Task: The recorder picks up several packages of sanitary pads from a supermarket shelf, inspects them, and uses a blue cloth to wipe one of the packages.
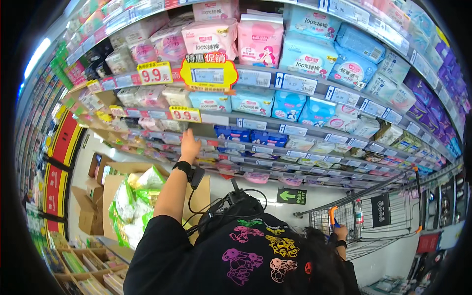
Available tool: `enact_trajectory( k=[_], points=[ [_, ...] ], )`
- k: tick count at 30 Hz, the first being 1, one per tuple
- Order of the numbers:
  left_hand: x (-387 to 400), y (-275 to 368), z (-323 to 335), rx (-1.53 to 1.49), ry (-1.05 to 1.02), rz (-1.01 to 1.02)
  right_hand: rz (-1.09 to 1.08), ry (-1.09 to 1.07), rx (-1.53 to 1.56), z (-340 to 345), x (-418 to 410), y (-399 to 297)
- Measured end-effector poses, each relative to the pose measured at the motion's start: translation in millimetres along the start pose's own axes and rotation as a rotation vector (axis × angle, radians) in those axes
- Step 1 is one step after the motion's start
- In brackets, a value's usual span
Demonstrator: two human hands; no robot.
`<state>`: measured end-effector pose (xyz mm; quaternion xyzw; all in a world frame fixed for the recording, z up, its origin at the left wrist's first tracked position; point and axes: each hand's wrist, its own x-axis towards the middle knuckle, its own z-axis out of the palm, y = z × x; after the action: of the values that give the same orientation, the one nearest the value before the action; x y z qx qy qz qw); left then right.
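Observation:
My left hand (190,144) reaches up to a lower store shelf, its fingertips at the shelf edge beside a small pale package (174,125); nothing shows in its grasp. Right of the fingertips is a gap, then blue packages (231,133). On the shelves above stand pink packs of sanitary pads (210,40) and light blue packs (309,55), with yellow price signs (155,73) along the edges. At the lower right, my right hand (341,232) is closed on the handle of a wire shopping cart (363,239), partly hidden by the hand. A bottle (358,213) is in the cart.
Below my left arm, an open cardboard box (110,206) holds green and white plastic packs (138,210). More cartons (88,214) stand on the floor to its left. A divided display (79,263) is at the lower left, and a green exit sign (291,196) is on the floor.

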<state>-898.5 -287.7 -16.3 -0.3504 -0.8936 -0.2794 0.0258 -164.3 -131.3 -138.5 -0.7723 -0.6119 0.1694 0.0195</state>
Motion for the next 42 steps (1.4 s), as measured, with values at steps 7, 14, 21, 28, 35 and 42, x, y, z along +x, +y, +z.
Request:
enact_trajectory(
  k=[7, 14, 21, 28, 35, 42],
  points=[
    [88, -31, 62, 0.404, -0.126, 0.335, 0.115, 0.379, 0.161, -19, -54, -36],
    [138, -100, 143, 0.288, -0.510, 0.276, 0.079, 0.519, 0.208, -5, -105, -81],
    [136, -87, 140, 0.273, -0.492, 0.288, 0.123, 0.363, 0.208, -11, -115, -106],
    [118, -57, 107, 0.275, -0.308, 0.386, -0.044, 0.399, 0.344, -19, -78, -124],
    [90, -18, 46, 0.509, -0.059, 0.425, -0.183, 0.372, 0.327, -10, -59, -129],
    [57, -2, 12, 0.534, 0.066, 0.407, -0.233, 0.331, 0.376, -20, -60, -157]
  ],
)
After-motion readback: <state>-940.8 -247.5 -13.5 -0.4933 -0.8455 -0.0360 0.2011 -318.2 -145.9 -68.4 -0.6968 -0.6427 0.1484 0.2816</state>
